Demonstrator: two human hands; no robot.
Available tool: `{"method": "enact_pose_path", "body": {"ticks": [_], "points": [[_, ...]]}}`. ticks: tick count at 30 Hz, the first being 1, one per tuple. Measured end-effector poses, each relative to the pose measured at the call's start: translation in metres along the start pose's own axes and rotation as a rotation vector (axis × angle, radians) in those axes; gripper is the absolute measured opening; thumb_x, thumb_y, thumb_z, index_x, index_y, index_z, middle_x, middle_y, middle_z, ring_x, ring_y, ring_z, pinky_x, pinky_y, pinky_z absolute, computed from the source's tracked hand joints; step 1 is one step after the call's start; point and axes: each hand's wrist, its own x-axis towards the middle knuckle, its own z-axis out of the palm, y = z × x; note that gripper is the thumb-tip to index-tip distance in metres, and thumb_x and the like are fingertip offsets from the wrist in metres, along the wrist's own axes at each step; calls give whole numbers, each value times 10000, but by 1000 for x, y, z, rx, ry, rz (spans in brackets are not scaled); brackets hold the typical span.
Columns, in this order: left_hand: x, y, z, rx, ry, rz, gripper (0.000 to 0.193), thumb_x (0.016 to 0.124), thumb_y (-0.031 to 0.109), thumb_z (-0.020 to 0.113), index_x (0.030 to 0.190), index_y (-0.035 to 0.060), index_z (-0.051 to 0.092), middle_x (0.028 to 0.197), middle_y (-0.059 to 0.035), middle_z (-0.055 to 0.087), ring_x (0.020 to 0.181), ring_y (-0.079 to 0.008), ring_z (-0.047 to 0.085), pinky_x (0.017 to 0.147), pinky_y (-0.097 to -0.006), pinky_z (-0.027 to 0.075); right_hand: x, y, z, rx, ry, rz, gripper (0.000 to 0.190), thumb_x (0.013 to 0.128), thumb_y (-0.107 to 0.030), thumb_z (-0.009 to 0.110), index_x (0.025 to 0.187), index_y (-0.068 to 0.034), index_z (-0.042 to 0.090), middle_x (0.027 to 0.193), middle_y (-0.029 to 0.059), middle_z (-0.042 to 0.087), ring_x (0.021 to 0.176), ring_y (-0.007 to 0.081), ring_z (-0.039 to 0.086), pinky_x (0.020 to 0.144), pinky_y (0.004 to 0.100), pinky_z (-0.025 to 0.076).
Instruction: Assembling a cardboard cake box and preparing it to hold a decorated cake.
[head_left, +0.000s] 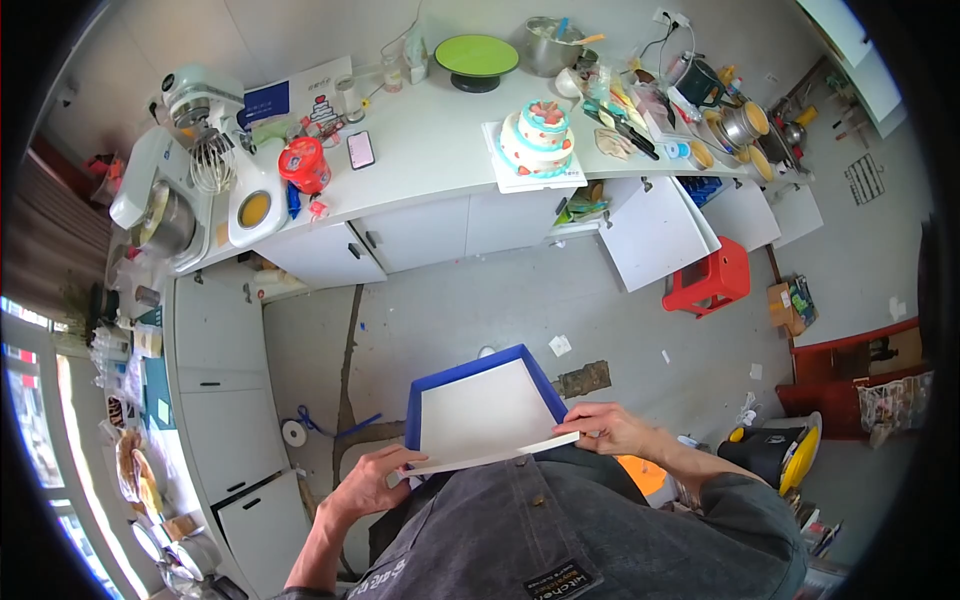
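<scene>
A shallow box or lid with blue sides and a white inside (480, 412) is held level with my waist, in front of a dark jacket. My left hand (375, 476) grips its near left corner, fingers over the white near edge. At the near right corner, my right hand (607, 429) pinches the rim between thumb and fingers. Away from both hands, on the white counter, a tiered cream cake (536, 142) with turquoise trim and strawberries stands on a white square board (510, 180). Behind it is a green-topped cake turntable (477, 56).
White stand mixers (150, 176), a red tub (304, 165) and a phone (361, 150) occupy the counter's left; knives (637, 139) and cake tins (742, 124) its right. Cabinet doors (660, 225) hang open above a red stool (712, 277). A ribbon roll (294, 433) lies on the floor.
</scene>
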Motion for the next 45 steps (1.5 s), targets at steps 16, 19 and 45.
{"method": "enact_pose_path", "body": {"ticks": [16, 19, 45], "points": [[35, -16, -8, -487, -252, -682, 263, 940, 227, 748, 897, -32, 733, 618, 1, 540, 496, -93, 489, 432, -271, 372, 58, 23, 0, 476, -234, 825, 296, 946, -324, 773, 923, -30, 791, 661, -26, 571, 633, 86, 502, 577, 272, 377], [42, -15, -5, -432, -290, -689, 283, 957, 262, 729, 896, -14, 738, 610, 10, 524, 486, -89, 478, 429, -269, 357, 56, 26, 18, 156, -170, 576, 277, 934, -332, 774, 906, -57, 778, 695, 6, 616, 660, 164, 586, 609, 310, 458], [27, -4, 11, 142, -248, -201, 287, 935, 333, 727, 964, 49, 758, 925, -125, 735, 895, -317, 696, 796, -414, 537, 70, -4, 12, -528, -196, 78, 124, 909, -178, 646, 892, -79, 718, 946, 100, 709, 960, 317, 675, 872, 451, 491]]}}
